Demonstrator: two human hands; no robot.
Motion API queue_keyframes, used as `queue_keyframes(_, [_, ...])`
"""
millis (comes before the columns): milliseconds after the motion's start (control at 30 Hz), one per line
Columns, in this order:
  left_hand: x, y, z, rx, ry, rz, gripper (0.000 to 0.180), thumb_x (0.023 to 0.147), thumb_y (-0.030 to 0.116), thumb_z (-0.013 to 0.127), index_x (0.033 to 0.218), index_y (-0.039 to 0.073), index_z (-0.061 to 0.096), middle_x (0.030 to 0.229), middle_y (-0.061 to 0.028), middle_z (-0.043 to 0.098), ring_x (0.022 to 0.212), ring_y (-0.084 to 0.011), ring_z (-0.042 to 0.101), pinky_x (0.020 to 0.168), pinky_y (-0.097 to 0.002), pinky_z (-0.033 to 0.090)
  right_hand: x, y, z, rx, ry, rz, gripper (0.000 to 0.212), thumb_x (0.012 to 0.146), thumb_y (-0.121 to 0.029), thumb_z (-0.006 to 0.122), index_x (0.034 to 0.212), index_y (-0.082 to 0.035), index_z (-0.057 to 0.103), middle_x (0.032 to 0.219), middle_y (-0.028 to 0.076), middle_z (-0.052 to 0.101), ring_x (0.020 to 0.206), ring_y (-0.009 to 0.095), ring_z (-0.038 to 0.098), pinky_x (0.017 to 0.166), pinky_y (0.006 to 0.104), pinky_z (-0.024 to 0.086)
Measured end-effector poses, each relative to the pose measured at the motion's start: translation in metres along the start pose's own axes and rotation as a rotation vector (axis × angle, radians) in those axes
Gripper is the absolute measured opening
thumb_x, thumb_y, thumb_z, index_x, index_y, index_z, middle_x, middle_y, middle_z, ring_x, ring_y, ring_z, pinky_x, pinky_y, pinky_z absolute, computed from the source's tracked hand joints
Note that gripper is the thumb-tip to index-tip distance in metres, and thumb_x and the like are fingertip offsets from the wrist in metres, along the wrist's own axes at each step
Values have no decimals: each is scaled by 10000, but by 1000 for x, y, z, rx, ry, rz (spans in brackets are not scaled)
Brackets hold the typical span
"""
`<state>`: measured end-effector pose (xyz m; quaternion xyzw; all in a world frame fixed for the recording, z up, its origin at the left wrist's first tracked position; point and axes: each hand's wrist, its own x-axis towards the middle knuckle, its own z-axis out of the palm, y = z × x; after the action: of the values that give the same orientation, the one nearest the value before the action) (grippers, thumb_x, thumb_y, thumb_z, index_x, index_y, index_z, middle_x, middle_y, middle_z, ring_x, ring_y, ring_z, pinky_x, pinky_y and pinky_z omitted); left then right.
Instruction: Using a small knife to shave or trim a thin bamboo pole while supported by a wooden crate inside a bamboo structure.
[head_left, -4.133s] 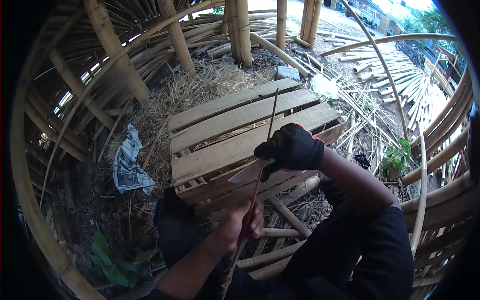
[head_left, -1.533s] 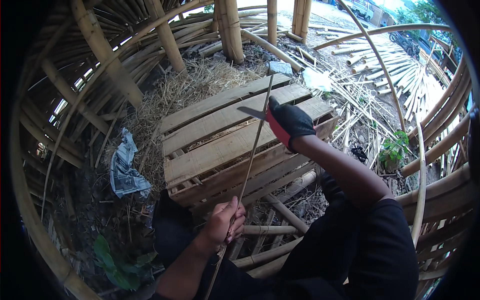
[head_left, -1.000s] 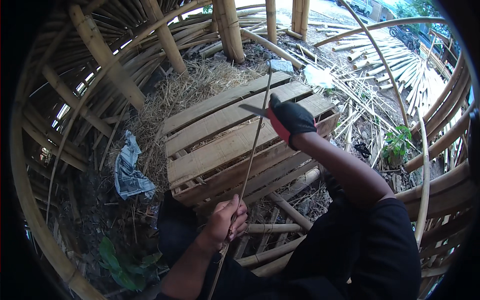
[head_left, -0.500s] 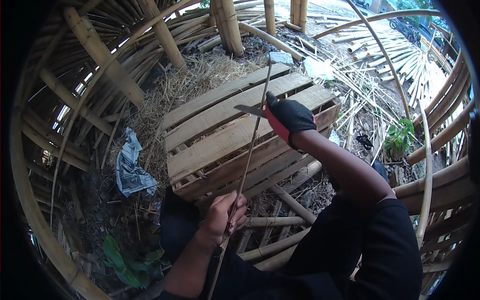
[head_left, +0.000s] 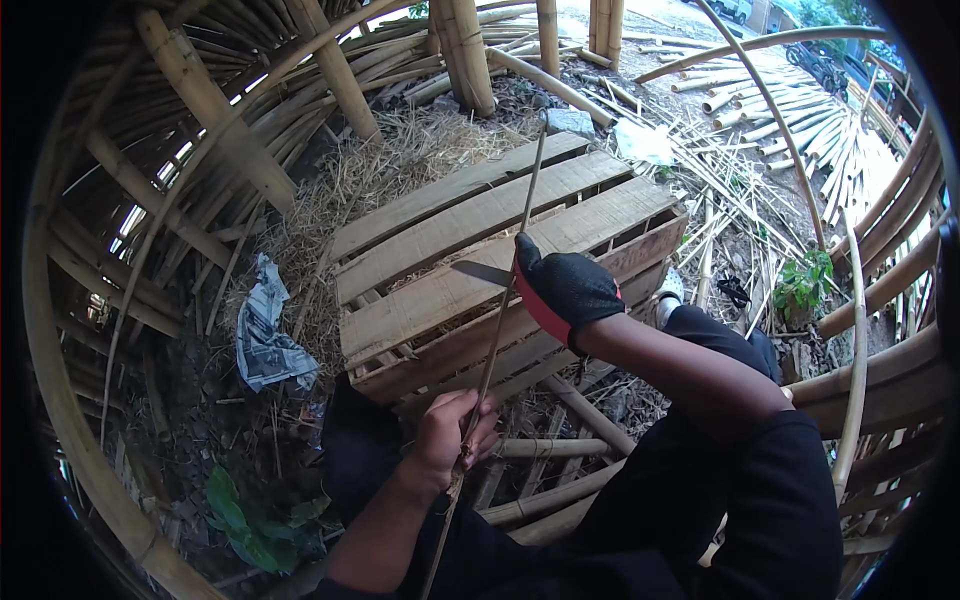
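Note:
My bare left hand [head_left: 455, 437] is closed round the lower part of a long, thin bamboo strip [head_left: 497, 335], which slants up and away over a slatted wooden crate [head_left: 420, 325]. Higher on the strip is my right hand [head_left: 567, 290], in a black and red glove, closed on a knife. The knife's blade [head_left: 481, 272] sticks out to the left and crosses the strip, with the gloved thumb lying along the strip's far side. The knife's handle is hidden inside the glove. Between the hands the strip runs past the crate's near edge.
Crumpled newspaper [head_left: 268, 330] lies left of the crate, on dry straw [head_left: 400, 150]. Bamboo poles [head_left: 465, 60] stand at the back, and cut bamboo lengths [head_left: 790, 110] are spread at the far right. Green leaves [head_left: 235, 515] grow at the lower left. Curved bamboo surrounds me.
My right hand has slid down the strip toward me with the knife, nearer to my left hand. The left hand keeps its hold in about the same place.

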<state>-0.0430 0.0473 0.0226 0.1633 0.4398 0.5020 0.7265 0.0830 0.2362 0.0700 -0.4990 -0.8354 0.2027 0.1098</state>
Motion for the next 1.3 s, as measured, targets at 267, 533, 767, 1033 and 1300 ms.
queue_keyframes(267, [-1, 1, 5, 14, -12, -8, 278, 993, 303, 344, 810, 110, 427, 468, -8, 361, 353, -113, 316, 365, -251, 268, -4, 4, 9, 13, 77, 4, 711, 987, -520, 202, 802, -11, 662, 713, 242, 635, 749, 427, 640, 747, 494, 498])
queue_keyframes(533, [5, 0, 9, 34, 18, 9, 299, 998, 315, 330, 805, 110, 430, 460, 0, 365, 343, -113, 322, 367, -249, 266, 13, 22, 26, -95, 46, -43, 525, 994, -456, 251, 1091, -103, 628, 695, 217, 634, 704, 421, 637, 693, 499, 500])
queue_keyframes(767, [10, -3, 16, 14, 27, 63, 301, 1010, 298, 314, 843, 86, 447, 496, -9, 380, 362, -111, 343, 366, -245, 280, 7, 22, -3, 311, -199, -165, 620, 980, -546, 253, 1216, -55, 551, 733, 206, 622, 642, 320, 609, 688, 424, 470])
queue_keyframes(1033, [7, -3, 25, 126, -32, 86, 359, 1011, 363, 326, 893, 65, 488, 624, -56, 516, 465, -157, 505, 461, -276, 420, 13, 13, -21, 1121, -179, 155, 584, 953, -565, 411, 963, -15, 610, 736, 89, 651, 507, 111, 433, 499, 283, 363])
queue_keyframes(1300, [7, -9, 16, 72, -14, 23, 417, 1004, 399, 342, 768, 83, 480, 590, -51, 490, 433, -147, 487, 435, -272, 408, 33, 32, -53, 700, -10, 58, 655, 927, -640, 349, 845, -64, 650, 688, 98, 650, 488, 173, 519, 517, 310, 413])
